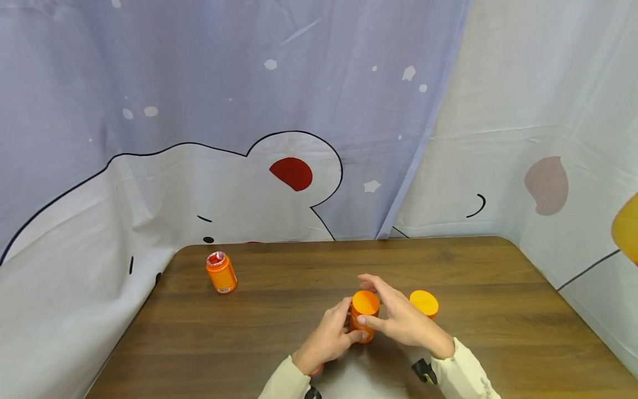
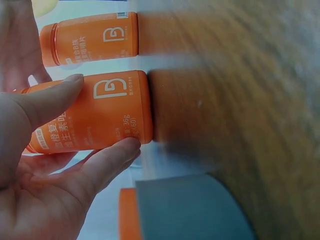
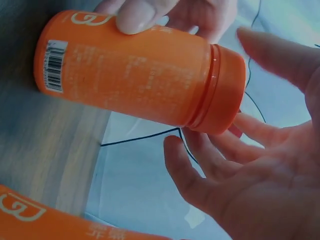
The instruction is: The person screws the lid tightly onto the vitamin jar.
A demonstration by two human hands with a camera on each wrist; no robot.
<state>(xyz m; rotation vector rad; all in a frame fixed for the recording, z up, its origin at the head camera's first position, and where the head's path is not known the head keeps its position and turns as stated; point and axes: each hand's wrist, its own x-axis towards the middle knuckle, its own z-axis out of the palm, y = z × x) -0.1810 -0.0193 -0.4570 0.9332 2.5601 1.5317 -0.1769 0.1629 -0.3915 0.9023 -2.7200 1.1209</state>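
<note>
Tabletop (image 1: pixel 279 288), bottle (image 2: pixel 110 114) between left fingers (image 2: pixel 106 161)

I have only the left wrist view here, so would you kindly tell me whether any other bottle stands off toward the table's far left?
Observer: Yes, the head view shows an uncapped orange bottle there.
Operator: Thank you; what is around the top of the held bottle, which I cannot see well?
Observer: The right wrist view shows the right hand spread open around its cap; whether they touch, I cannot tell.
Operator: And is there anything on the side turned away from me?
Observer: Yes, a barcode near the base.
</note>
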